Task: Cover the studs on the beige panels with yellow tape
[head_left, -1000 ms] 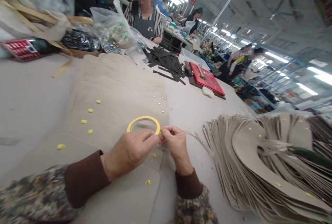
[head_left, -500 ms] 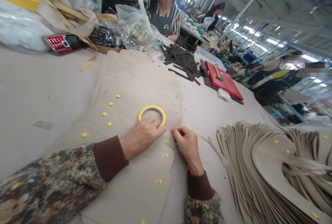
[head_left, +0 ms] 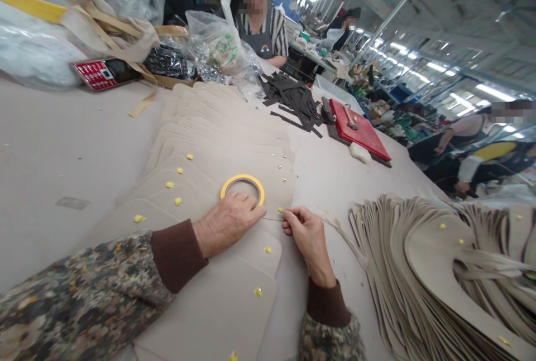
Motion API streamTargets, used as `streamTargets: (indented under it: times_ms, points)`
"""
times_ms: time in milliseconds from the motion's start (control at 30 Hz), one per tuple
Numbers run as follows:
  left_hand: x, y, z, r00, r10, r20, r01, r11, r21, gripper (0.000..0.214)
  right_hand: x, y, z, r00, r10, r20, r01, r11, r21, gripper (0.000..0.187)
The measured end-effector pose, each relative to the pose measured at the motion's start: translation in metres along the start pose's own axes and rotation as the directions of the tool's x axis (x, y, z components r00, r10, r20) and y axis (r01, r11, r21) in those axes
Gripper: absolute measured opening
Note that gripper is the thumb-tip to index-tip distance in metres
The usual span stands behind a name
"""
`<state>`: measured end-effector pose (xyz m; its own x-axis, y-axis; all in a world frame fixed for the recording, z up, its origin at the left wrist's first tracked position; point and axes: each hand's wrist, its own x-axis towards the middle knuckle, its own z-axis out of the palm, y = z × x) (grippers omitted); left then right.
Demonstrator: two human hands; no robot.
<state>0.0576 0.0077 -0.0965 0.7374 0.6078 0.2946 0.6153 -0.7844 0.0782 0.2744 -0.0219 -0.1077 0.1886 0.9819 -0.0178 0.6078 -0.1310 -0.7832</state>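
My left hand [head_left: 232,221] rests on the overlapping beige panels [head_left: 209,283], its fingers closed on the lower rim of a roll of yellow tape [head_left: 242,178]. My right hand [head_left: 307,235] is pinched closed at the right edge of the panels. Right at its fingertips sits a small yellow piece [head_left: 281,210]; what the fingers grip is hidden. More yellow bits [head_left: 258,292] dot both sides of the panels. Farther up the right edge, small bare metal studs [head_left: 280,167] show.
A thick stack of beige pieces [head_left: 402,272] lies at right. Behind are dark strips [head_left: 293,99], a red board [head_left: 360,129] with a hammer [head_left: 350,118] and a white lump [head_left: 360,153]. Plastic bags [head_left: 221,43] and a red phone [head_left: 106,73] lie at back left. A person sits opposite.
My right hand has shifted slightly right, and a yellow piece now shows at its fingertips. Another yellow piece just below no longer shows. My left hand still grips the tape roll.
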Motion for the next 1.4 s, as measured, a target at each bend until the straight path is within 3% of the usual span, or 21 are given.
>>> streamTargets:
  times_ms: [267,533,700,767,900,967,1233,1400]
  points:
    - [-0.005,-0.002,-0.002,0.999,0.031,-0.024,-0.032,0.999,-0.040,0.023,0.006,-0.010,0.011,0.988,-0.146,-0.060,0.131,0.971,-0.198,0.022]
    - [-0.006,-0.012,-0.013,0.989,-0.015,-0.144,-0.001,0.994,-0.109,0.021,-0.011,-0.017,-0.005,0.954,-0.222,0.200,0.242,0.967,-0.081,0.017]
    - [-0.008,-0.009,-0.004,0.972,0.002,-0.234,-0.068,0.960,-0.271,0.036,-0.013,-0.027,-0.001,0.937,-0.348,0.031,0.346,0.937,0.039,0.018]
    - [-0.008,-0.007,-0.001,0.968,-0.015,-0.250,-0.068,0.945,-0.320,0.041,-0.013,-0.030,0.002,0.897,-0.442,-0.011,0.442,0.895,0.055,0.018]
    - [-0.008,-0.006,0.001,0.973,-0.036,-0.226,-0.043,0.941,-0.335,0.040,-0.012,-0.033,0.010,0.726,-0.687,-0.034,0.686,0.726,-0.038,0.017]
    - [-0.009,-0.006,0.002,0.974,-0.045,-0.222,-0.035,0.938,-0.345,0.039,-0.012,-0.033,0.014,0.691,-0.722,-0.026,0.719,0.691,-0.073,0.017]
    - [-0.007,-0.004,-0.009,0.972,-0.029,-0.232,-0.061,0.925,-0.374,0.025,-0.016,-0.038,0.022,0.690,-0.712,-0.129,0.695,0.702,-0.156,0.019]
    - [-0.003,-0.002,-0.019,0.966,-0.027,-0.259,-0.048,0.959,-0.280,0.020,-0.019,-0.041,0.020,0.751,-0.633,-0.189,0.627,0.773,-0.095,0.017]
